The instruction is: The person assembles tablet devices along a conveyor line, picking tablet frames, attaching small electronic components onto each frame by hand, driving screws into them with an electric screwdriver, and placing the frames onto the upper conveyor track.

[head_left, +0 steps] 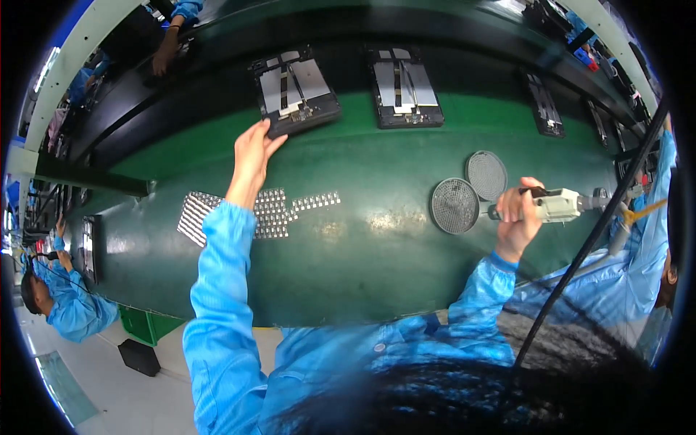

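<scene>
My left hand (254, 152) reaches forward and grips the near left corner of an opened black tablet-like device (330, 112), which has silvery panels and a strip of electronics inside. The device sits tilted at the far side of the green bench. In my right hand (519, 221) is a pale electric screwdriver (560, 206), held sideways with its tip toward the left. That tip is beside two round, dark dishes with a grid of small holes, a nearer dish (454, 206) and a farther dish (486, 175). I cannot make out a screw on the tip.
A second opened device (406, 87) lies right of the first; another device (542, 105) is farther right. Sheets of small parts (272, 214) lie near my left forearm. A black cable (591, 239) crosses at right. Co-workers (69, 297) in blue sit left and right. A green crate (148, 325) stands below.
</scene>
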`<control>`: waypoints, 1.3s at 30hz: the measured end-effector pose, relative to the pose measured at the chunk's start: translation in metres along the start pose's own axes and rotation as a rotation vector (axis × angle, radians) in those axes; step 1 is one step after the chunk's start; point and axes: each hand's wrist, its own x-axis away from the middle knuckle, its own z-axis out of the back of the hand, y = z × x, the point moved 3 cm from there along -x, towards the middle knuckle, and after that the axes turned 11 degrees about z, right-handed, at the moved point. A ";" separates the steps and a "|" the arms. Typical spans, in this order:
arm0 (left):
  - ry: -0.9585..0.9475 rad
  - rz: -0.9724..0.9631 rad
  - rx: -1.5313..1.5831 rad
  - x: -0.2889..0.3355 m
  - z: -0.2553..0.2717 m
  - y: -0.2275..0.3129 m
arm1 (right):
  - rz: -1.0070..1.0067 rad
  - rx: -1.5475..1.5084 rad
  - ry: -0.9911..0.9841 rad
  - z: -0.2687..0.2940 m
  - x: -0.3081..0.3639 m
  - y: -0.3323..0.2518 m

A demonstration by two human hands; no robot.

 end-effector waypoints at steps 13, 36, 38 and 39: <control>-0.082 -0.665 -0.964 -0.001 -0.169 -0.043 | -0.042 -0.125 0.095 0.007 0.009 0.022; -0.049 0.216 -0.099 0.141 -0.095 -0.063 | -0.041 -0.021 0.059 0.000 0.029 0.044; 0.046 0.300 -0.098 0.189 -0.075 -0.071 | -0.069 -0.021 -0.022 -0.005 0.028 0.040; 0.098 0.368 -0.005 0.211 -0.073 -0.075 | -0.070 -0.018 -0.016 -0.003 0.028 0.040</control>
